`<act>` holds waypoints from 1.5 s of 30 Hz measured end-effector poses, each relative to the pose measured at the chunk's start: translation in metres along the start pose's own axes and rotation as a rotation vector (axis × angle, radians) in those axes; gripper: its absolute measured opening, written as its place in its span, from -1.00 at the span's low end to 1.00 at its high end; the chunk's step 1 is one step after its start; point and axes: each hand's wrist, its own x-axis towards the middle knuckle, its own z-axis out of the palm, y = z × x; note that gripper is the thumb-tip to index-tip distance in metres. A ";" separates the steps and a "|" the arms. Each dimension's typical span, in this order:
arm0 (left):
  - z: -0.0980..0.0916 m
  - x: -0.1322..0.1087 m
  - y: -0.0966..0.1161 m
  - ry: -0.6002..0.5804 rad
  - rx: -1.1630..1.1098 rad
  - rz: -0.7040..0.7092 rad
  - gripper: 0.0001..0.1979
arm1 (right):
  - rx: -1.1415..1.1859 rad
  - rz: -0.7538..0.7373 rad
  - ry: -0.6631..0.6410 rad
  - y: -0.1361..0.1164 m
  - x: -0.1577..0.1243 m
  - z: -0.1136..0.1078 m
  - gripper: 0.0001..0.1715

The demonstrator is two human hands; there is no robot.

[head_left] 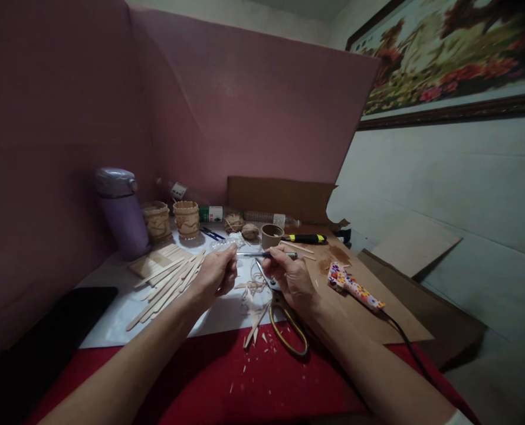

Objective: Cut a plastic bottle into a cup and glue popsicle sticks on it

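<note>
A slim pen [251, 255], clear toward the left and dark toward the right, is held level between my hands above the white sheet. My left hand [218, 273] pinches its left end, while my right hand [289, 276] grips the dark part, one end poking out past the fingers. Below my right hand lie scissors [304, 349] with gold-rimmed handles, partly hidden by that hand. Wood splinters [256, 327] and curled twine scraps are scattered beside them. Flat craft sticks [174, 289] lie in a loose pile left of my left hand.
A purple bottle [123, 221] and wooden cups [186, 219] stand at the back left. Twine balls [235, 222], a brown round container [272, 235] and a yellow-black utility knife [309, 238] lie behind my hands. A corded, flower-patterned glue gun [355, 287] rests on cardboard [390, 327] at right.
</note>
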 end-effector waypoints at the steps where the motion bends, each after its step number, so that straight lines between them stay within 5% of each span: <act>1: -0.001 0.001 -0.002 0.007 0.033 0.047 -0.46 | 0.001 0.011 0.011 0.001 0.000 0.000 -0.68; 4: -0.002 0.002 -0.006 -0.050 0.106 0.175 -0.49 | 0.007 0.036 0.057 0.004 0.003 -0.002 -0.62; 9: 0.000 -0.001 -0.008 -0.222 0.204 0.105 -0.57 | -0.020 0.028 0.177 0.000 0.010 -0.008 -0.51; 12: -0.002 -0.001 -0.003 -0.175 0.265 0.119 -0.63 | -0.014 -0.053 0.257 -0.007 0.015 -0.012 -0.47; 15: -0.013 0.005 0.006 0.037 0.358 0.281 -0.69 | -0.009 -0.115 0.337 -0.012 0.019 -0.016 -0.43; 19: -0.045 0.015 0.018 0.544 0.703 0.492 -0.77 | -0.057 -0.142 0.353 -0.011 0.019 -0.018 -0.44; 21: -0.062 0.020 0.021 0.753 0.982 0.470 -0.77 | -0.107 -0.158 0.328 -0.008 0.016 -0.016 -0.48; 23: -0.076 0.023 0.021 0.800 1.149 0.394 -0.74 | -0.137 -0.163 0.302 -0.005 0.014 -0.014 -0.51; 30: -0.082 0.037 0.016 0.735 1.355 0.362 -0.67 | -0.160 -0.133 0.279 -0.002 0.011 -0.012 -0.54; 34: -0.075 0.048 0.010 0.393 1.319 0.538 -0.56 | -0.155 -0.126 0.266 -0.001 0.010 -0.012 -0.53; 37: -0.071 0.054 -0.002 0.224 1.313 0.478 -0.27 | -0.175 -0.120 0.251 0.000 0.009 -0.010 -0.54; 45: -0.067 0.052 -0.003 0.264 1.225 0.451 -0.43 | -0.172 -0.133 0.229 0.002 0.010 -0.011 -0.55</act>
